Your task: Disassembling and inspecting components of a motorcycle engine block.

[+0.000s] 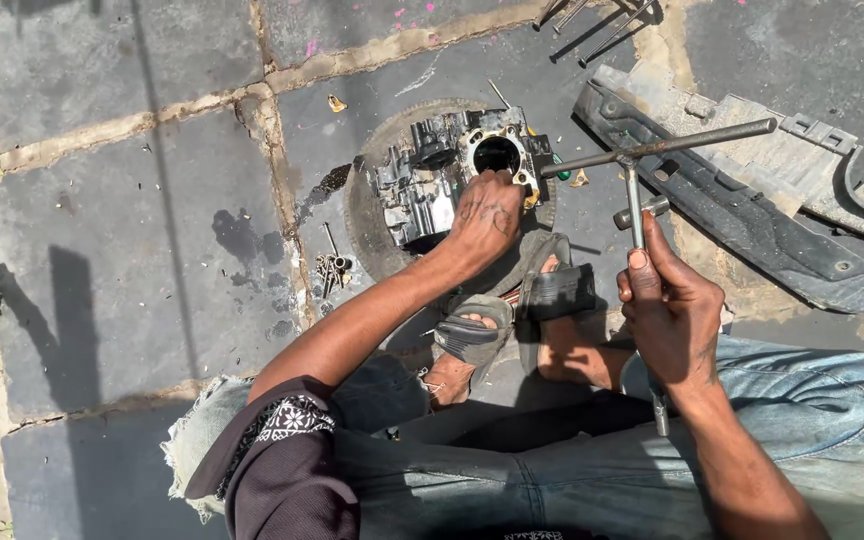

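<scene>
Grey metal engine block (432, 175), dull steel T-wrench (652, 150), faded blue jeans (802, 400), black-and-white patterned sleeve (287, 420), grey sandals (472, 335)

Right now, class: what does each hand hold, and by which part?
Right hand grips the T-handle wrench by its long shaft. Left hand rests on the engine block, steadying it.

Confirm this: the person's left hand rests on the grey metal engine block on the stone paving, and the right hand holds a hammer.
Not quite. In the head view the right hand holds a T-shaped metal socket wrench, not a hammer. The rest stands: the left hand rests on the grey metal engine block, which sits on the grey stone paving.
</scene>
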